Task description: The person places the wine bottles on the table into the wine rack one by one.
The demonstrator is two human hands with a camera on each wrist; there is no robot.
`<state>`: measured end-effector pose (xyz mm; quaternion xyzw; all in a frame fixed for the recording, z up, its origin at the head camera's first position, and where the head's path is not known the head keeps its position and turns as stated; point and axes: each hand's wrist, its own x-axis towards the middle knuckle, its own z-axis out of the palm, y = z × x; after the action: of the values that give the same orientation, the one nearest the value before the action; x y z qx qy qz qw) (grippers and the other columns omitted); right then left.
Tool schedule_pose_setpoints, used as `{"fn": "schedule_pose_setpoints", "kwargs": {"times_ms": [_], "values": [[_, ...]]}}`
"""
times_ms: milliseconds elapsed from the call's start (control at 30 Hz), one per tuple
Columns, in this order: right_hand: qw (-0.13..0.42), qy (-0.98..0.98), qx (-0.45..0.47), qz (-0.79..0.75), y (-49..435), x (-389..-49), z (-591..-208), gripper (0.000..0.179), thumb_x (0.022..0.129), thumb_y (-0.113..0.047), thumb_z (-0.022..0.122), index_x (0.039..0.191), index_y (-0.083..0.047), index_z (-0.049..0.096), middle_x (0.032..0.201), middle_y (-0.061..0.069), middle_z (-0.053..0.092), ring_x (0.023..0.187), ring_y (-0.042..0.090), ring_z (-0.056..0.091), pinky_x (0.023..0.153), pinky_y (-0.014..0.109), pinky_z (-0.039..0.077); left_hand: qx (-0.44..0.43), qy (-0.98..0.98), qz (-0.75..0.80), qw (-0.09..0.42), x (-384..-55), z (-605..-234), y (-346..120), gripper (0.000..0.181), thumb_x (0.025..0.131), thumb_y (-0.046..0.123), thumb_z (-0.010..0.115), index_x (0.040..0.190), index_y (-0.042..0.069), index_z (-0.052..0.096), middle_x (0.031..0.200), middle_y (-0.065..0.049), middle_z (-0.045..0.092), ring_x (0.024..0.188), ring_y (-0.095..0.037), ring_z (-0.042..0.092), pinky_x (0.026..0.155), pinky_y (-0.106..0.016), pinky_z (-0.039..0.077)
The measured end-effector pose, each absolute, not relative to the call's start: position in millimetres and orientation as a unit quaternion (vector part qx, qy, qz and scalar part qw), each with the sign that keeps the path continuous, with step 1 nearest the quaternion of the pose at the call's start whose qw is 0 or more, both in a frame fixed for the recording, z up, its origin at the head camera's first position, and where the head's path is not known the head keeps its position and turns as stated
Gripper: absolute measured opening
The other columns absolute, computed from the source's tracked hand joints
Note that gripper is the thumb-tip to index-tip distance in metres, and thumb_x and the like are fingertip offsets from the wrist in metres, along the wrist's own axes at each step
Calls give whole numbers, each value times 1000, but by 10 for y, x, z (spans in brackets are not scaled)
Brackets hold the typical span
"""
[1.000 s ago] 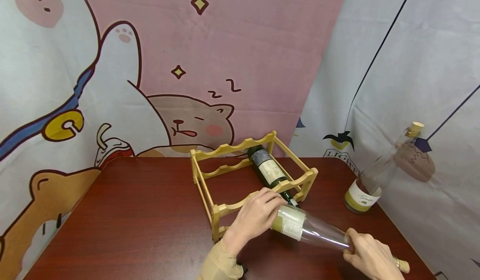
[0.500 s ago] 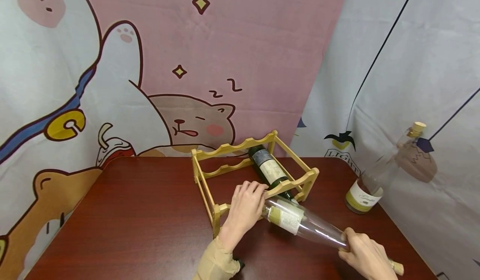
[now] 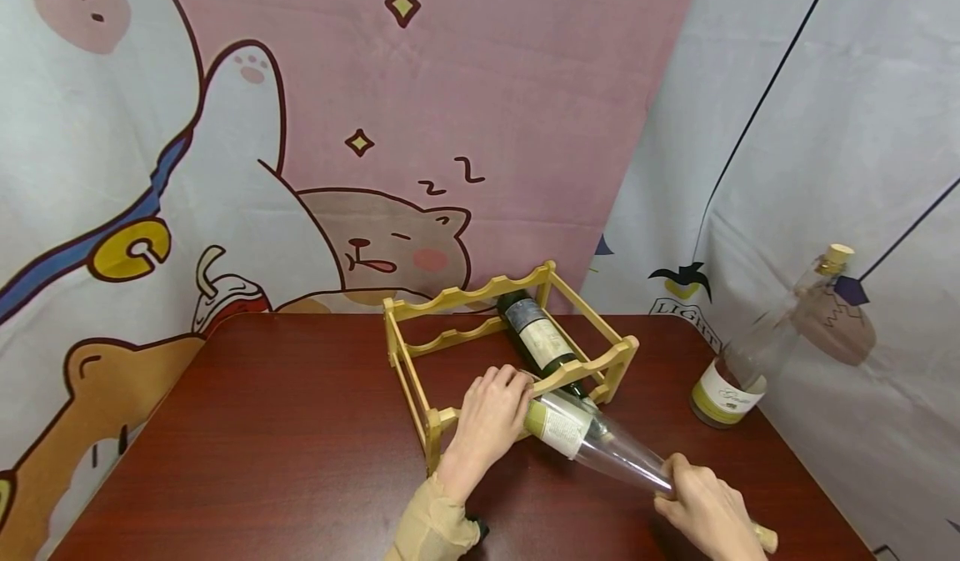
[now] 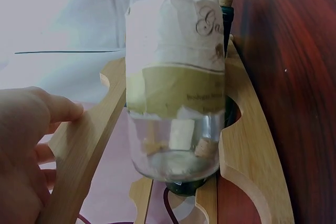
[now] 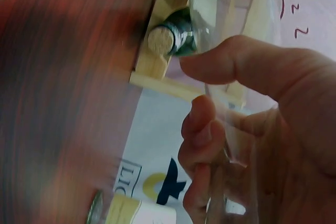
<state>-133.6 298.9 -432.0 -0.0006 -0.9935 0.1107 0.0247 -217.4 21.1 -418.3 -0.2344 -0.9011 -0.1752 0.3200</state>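
Note:
My right hand (image 3: 705, 503) grips the neck of a clear glass wine bottle (image 3: 558, 428) with a white and olive label. It lies slanted, corked end toward me, base at the front of a wooden wine rack (image 3: 432, 436). My left hand (image 3: 491, 411) holds the rack's upper front rail. In the left wrist view the bottle's base (image 4: 176, 166) is between the upper rail (image 4: 86, 140) and the lower rail (image 4: 257, 145), thumb and fingers on either side of the upper one. A dark green wine bottle (image 3: 543, 340) lies in the rack's right slot.
Another clear bottle (image 3: 723, 394), corked and similarly labelled, stands at the right on the dark red-brown table (image 3: 300, 428). A cartoon-printed cloth (image 3: 525, 127) hangs behind the table and along its right side.
My left hand has shifted from beside the bottle's base onto the rack's front rail. My right hand has pushed the clear bottle leftward and forward, bringing its base to the rack.

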Motion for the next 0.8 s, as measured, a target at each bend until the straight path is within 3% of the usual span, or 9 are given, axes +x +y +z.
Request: {"fn": "schedule_pose_setpoints", "kwargs": {"times_ms": [167,800], "values": [[26,-994,-2,109,2871,-1360,-4342,25,69,-19,71,80,-11,50,59,-3,50,53,15,46,44,37,36,-230,-907,-183,302,-2168,-4169,205,7,89,23,64,92,20,69,90,4,61,81,-14,57,64,-26,46],[51,-988,-20,147,2529,-1422,-4427,24,66,-17,72,79,-10,53,62,3,57,52,20,52,46,40,38,-235,-901,-189,311,-2171,-4179,202,6,88,22,65,90,18,69,90,2,61,80,-14,56,65,-27,49]]}}
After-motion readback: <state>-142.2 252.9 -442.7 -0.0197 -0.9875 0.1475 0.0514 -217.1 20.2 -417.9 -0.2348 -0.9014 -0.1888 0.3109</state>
